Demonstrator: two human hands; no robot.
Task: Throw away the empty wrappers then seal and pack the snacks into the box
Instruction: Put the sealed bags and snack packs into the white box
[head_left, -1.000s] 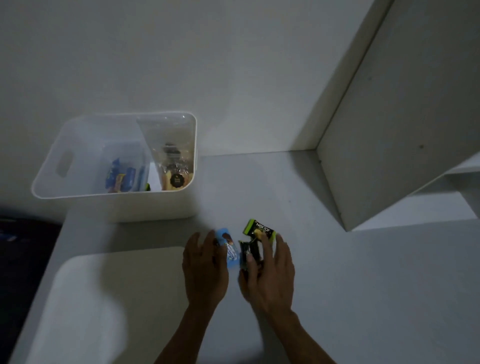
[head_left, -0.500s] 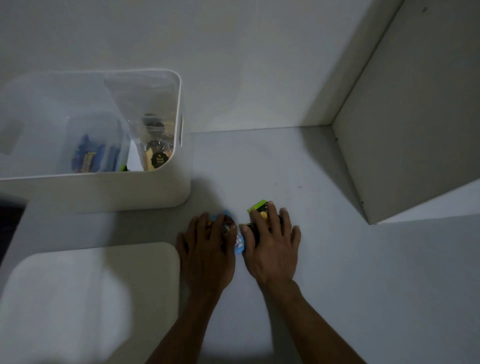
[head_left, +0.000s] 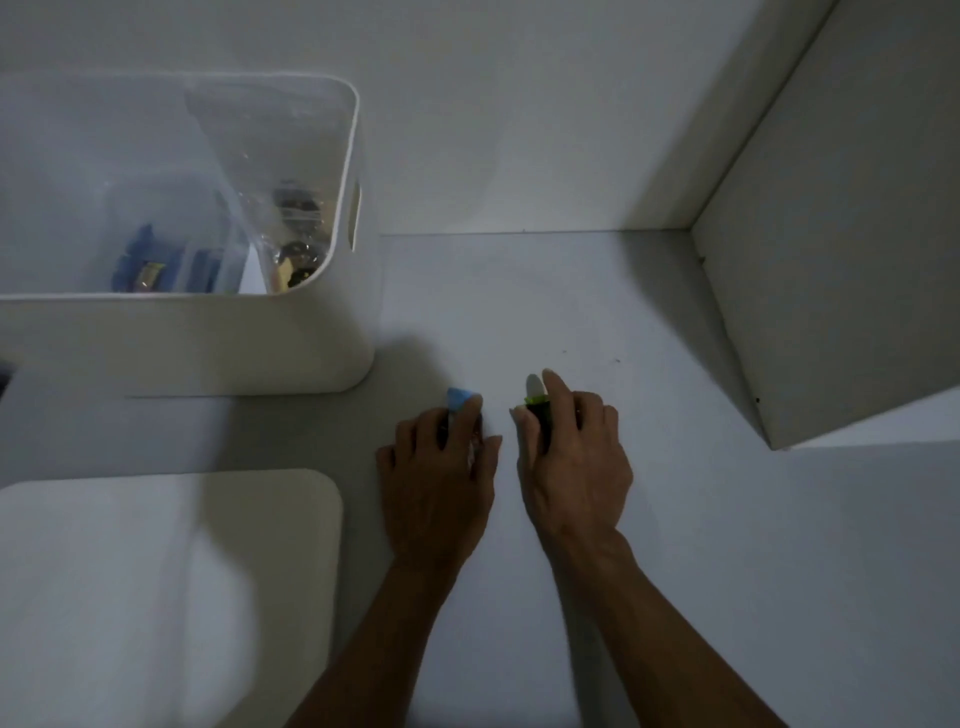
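Observation:
My left hand (head_left: 441, 467) grips a blue wrapper (head_left: 460, 397) on the white table; only its top corner shows past my fingers. My right hand (head_left: 571, 457) grips a black and green wrapper (head_left: 535, 402), its green and white end sticking out between thumb and forefinger. A hand's width of table separates the two hands. The white box (head_left: 311, 338) stands at the left behind my left hand. Inside it I see blue snack packs (head_left: 140, 260) and a clear bag with dark snacks (head_left: 291, 228).
A white lid or board (head_left: 156, 571) lies flat at the near left, just left of my left forearm. A white cabinet panel (head_left: 831, 286) rises at the right. The wall closes off the back of the table.
My hands have drawn apart, each taking a wrapper with it: the blue one left, the black and green one right. The view has moved closer over the table.

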